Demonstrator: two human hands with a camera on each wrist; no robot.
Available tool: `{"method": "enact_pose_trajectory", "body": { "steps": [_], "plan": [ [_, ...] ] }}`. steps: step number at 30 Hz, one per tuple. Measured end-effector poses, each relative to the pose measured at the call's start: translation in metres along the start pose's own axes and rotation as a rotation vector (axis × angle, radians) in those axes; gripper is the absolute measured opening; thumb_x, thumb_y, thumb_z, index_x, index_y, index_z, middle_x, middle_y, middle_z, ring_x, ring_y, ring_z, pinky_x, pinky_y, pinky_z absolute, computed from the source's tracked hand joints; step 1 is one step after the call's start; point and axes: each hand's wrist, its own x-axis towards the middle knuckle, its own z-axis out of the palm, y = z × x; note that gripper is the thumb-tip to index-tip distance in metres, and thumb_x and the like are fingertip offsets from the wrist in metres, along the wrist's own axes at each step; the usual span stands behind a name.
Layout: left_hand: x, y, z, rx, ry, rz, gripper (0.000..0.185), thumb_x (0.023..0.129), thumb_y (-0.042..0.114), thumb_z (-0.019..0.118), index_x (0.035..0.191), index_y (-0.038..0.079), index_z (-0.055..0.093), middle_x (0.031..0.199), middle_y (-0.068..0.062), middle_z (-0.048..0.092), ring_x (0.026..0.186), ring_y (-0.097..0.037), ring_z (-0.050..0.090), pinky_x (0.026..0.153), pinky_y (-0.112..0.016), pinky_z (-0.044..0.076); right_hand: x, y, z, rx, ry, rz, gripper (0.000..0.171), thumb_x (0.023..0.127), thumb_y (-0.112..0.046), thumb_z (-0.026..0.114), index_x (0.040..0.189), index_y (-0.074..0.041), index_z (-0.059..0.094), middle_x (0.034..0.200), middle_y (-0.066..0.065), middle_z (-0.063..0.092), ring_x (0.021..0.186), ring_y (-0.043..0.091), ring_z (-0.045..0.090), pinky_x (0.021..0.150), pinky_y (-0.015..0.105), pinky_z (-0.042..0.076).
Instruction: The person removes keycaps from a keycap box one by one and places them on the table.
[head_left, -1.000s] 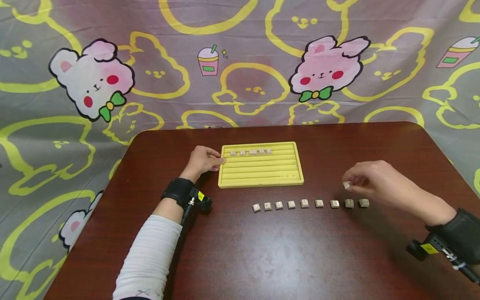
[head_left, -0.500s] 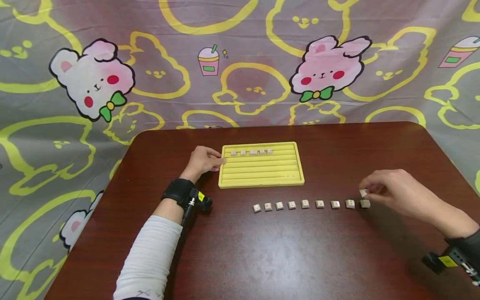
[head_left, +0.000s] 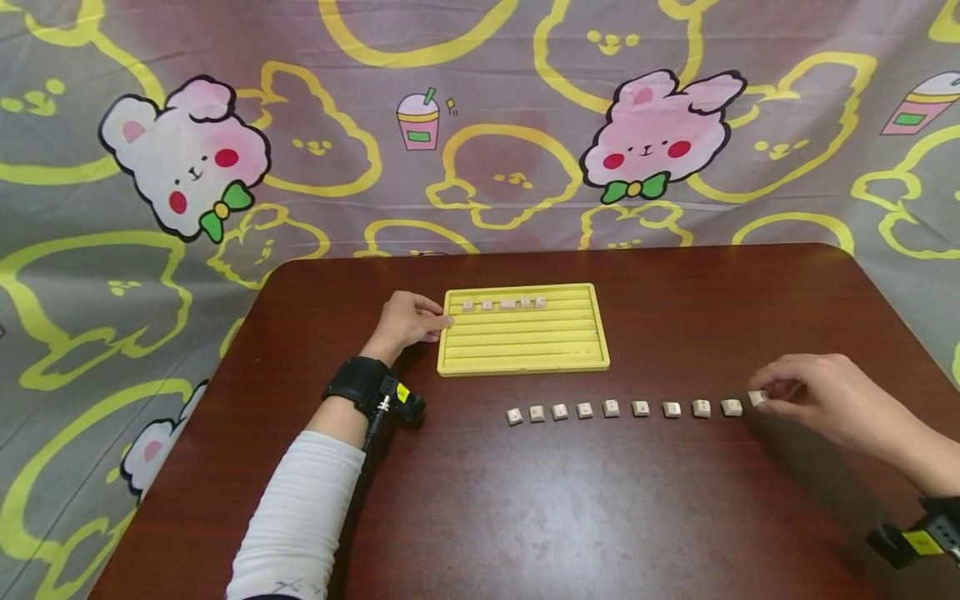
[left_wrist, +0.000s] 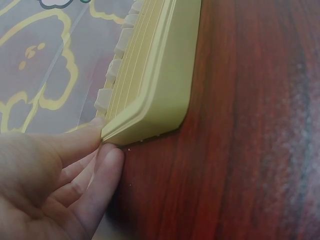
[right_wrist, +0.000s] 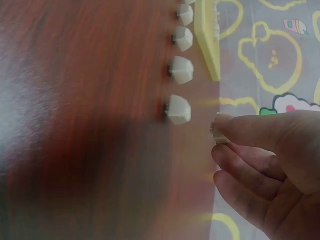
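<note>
A yellow grooved tray [head_left: 525, 360] lies mid-table with several small white tiles [head_left: 502, 304] in its top groove. My left hand [head_left: 433, 323] rests against the tray's left edge, and in the left wrist view its straight fingertips [left_wrist: 111, 155] touch the tray's corner [left_wrist: 160, 100]. Several more white tiles form a row [head_left: 611, 408] on the table in front of the tray. My right hand [head_left: 772, 395] pinches one white tile [head_left: 757, 398] just past the row's right end, low over the wood. The right wrist view shows this tile [right_wrist: 218, 131] between my thumb and finger beside the last tile [right_wrist: 178, 109].
The dark wooden table [head_left: 525, 517] has a rounded far edge. A cartoon-print cloth [head_left: 480, 125] hangs behind it and drapes down on the left. Bare wood lies in front of the tile row and to the tray's right.
My right hand has carried the pinched tile rightward and down, from above the row to just beyond its right end. The left hand and tray have not moved.
</note>
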Motion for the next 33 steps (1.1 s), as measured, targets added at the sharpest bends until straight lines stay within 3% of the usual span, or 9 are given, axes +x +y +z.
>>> {"method": "enact_pose_trajectory", "body": {
  "steps": [5, 14, 33],
  "plan": [
    [0.0, -0.001, 0.0, 0.002, -0.003, 0.002, 0.034, 0.088, 0.014, 0.075, 0.116, -0.005, 0.068, 0.105, -0.025, 0.072, 0.064, -0.008, 0.068, 0.067, -0.027, 0.063, -0.004, 0.004, 0.006, 0.015, 0.021, -0.031, 0.023, 0.072, -0.009, 0.086, 0.087, -0.021, 0.073, 0.081, -0.015, 0.068, 0.07, -0.011, 0.053, 0.057, 0.02, 0.052],
    [0.001, -0.001, -0.001, 0.007, -0.007, 0.003, 0.035, 0.089, 0.015, 0.075, 0.116, -0.005, 0.067, 0.106, -0.024, 0.072, 0.066, -0.008, 0.068, 0.067, -0.026, 0.063, -0.006, 0.012, 0.012, 0.019, -0.031, 0.033, 0.018, 0.076, -0.011, 0.084, 0.088, -0.019, 0.074, 0.084, -0.01, 0.07, 0.07, -0.007, 0.056, 0.058, 0.021, 0.053],
    [0.002, -0.001, -0.001, 0.011, -0.014, -0.001, 0.036, 0.089, 0.016, 0.075, 0.117, -0.004, 0.067, 0.106, -0.023, 0.072, 0.068, -0.009, 0.069, 0.067, -0.026, 0.063, -0.007, 0.018, 0.019, 0.039, -0.053, 0.046, 0.018, 0.076, -0.009, 0.083, 0.089, -0.018, 0.074, 0.085, -0.009, 0.071, 0.07, -0.006, 0.056, 0.058, 0.021, 0.053]
  ]
}}
